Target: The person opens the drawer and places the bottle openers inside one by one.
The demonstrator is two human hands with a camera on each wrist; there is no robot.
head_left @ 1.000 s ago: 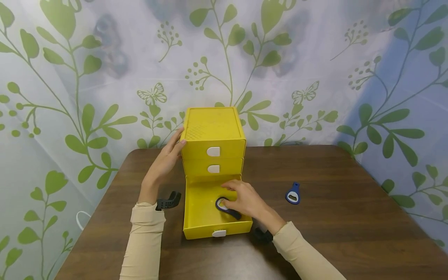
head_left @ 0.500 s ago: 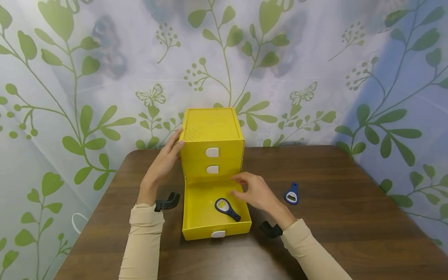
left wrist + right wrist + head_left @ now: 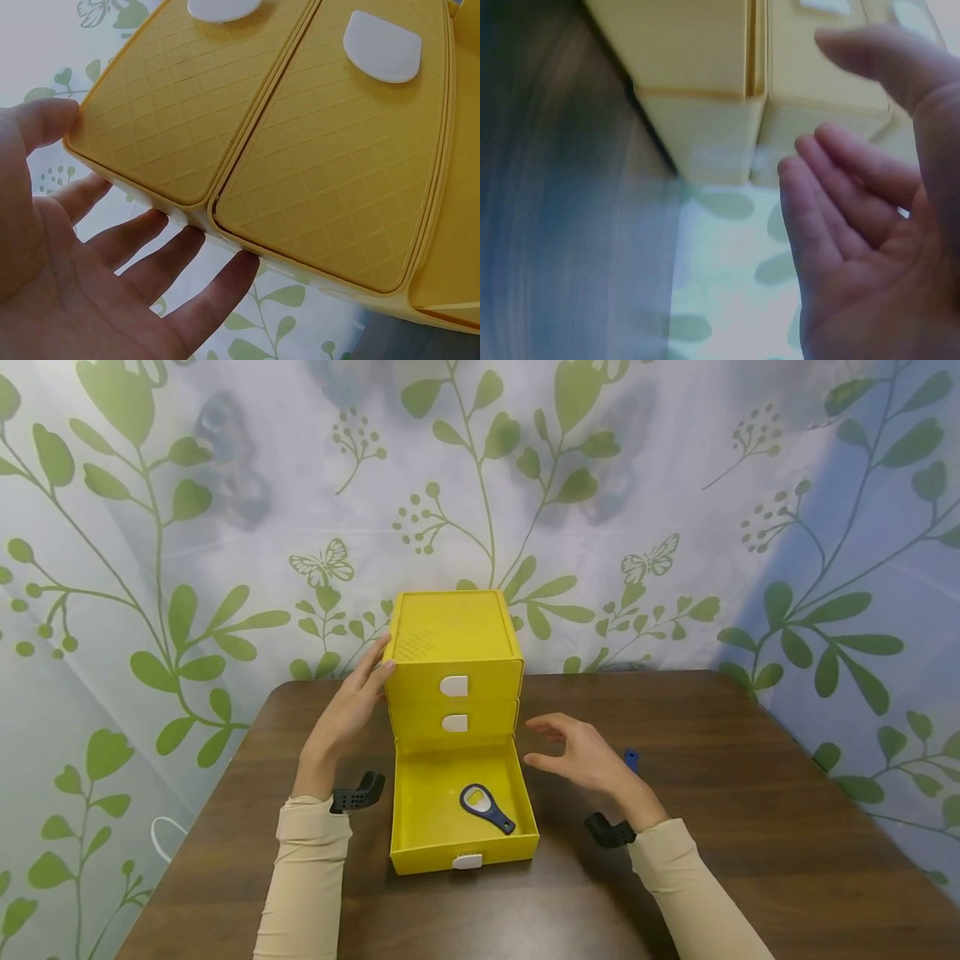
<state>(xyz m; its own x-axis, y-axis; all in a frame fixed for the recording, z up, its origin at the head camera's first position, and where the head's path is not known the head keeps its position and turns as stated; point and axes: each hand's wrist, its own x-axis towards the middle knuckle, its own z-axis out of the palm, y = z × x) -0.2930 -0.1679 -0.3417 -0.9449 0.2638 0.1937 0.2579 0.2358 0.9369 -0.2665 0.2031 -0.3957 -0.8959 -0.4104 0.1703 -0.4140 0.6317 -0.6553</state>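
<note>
A yellow drawer cabinet [image 3: 457, 622] with white pull tabs stands on the table, its bottom drawer [image 3: 423, 802] pulled out. Inside that drawer lies a dark blue bottle opener [image 3: 491, 814] with a pale metal head. My left hand [image 3: 351, 708] rests on the cabinet's left side; in the left wrist view its fingertips [image 3: 244, 264] touch the side wall while the thumb [image 3: 56, 124] reaches the front edge. Nothing is in my right hand [image 3: 585, 756], which hovers right of the drawer with thumb and fingers apart. A second blue bottle opener [image 3: 632, 760] shows partly behind it.
The dark wooden table [image 3: 750, 827] extends to both sides of the cabinet. A leaf-patterned curtain [image 3: 660, 485] hangs behind it. At the table's left edge, a white cable loop [image 3: 161, 839] shows. Black camera mounts [image 3: 611, 832] sit on both wrists.
My right hand has let go of the bottle opener in the drawer and moved out to the right, now partly covering the second opener. My left hand stays on the cabinet.
</note>
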